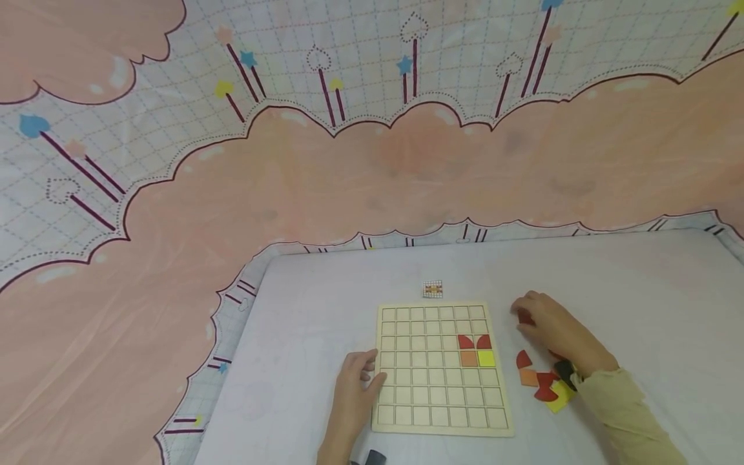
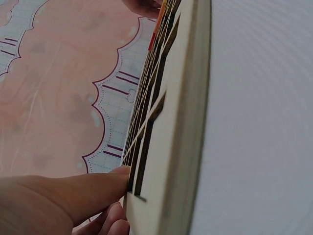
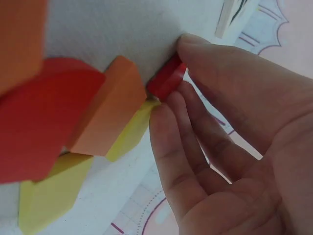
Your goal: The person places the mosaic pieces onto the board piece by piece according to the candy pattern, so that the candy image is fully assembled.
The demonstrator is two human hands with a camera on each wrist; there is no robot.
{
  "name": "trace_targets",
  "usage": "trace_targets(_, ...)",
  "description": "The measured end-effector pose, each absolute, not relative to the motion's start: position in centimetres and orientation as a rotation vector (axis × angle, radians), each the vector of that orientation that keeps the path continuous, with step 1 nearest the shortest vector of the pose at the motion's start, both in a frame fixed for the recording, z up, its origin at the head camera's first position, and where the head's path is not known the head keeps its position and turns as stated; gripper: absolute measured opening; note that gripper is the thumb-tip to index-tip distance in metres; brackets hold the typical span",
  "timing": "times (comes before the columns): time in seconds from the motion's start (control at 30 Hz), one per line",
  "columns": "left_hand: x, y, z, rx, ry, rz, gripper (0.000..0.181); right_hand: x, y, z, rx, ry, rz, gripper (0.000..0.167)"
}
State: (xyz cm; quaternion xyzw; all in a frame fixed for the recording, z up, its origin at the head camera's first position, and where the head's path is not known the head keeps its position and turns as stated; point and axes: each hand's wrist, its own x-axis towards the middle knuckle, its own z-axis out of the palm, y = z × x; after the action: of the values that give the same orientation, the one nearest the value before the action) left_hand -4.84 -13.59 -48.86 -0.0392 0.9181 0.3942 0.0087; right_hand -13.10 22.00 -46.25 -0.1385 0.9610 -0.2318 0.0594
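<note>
A pale wooden grid board (image 1: 430, 434) lies flat, with two red quarter-round pieces (image 1: 484, 342), an orange square (image 1: 468, 358) and a yellow square (image 1: 485, 358) in cells toward its right side. The left hand (image 1: 352, 394) holds the board's left edge; in the left wrist view that hand (image 2: 63, 200) has its thumb on the board's rim (image 2: 181, 147). Right of the board, the right hand (image 1: 558, 329) pinches a red piece (image 1: 526, 316). Seen from the right wrist, thumb and fingers of the hand (image 3: 234, 112) grip the red piece (image 3: 167, 78).
Loose red, orange and yellow pieces (image 1: 559, 397) lie in a pile beside the board, below the right hand. A small printed pattern card (image 1: 433, 289) is behind the board. A dark object (image 1: 375, 458) shows near the left wrist. Patterned cloth (image 1: 407, 174) hangs behind the white table.
</note>
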Motion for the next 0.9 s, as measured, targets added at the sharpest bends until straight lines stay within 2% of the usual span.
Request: trace_targets(0.9,-4.84,-13.5,-48.69,-0.121,2.874,1.235,0.044,-13.01,22.5,-45.3,-0.235,2.901,-0.836,0.015)
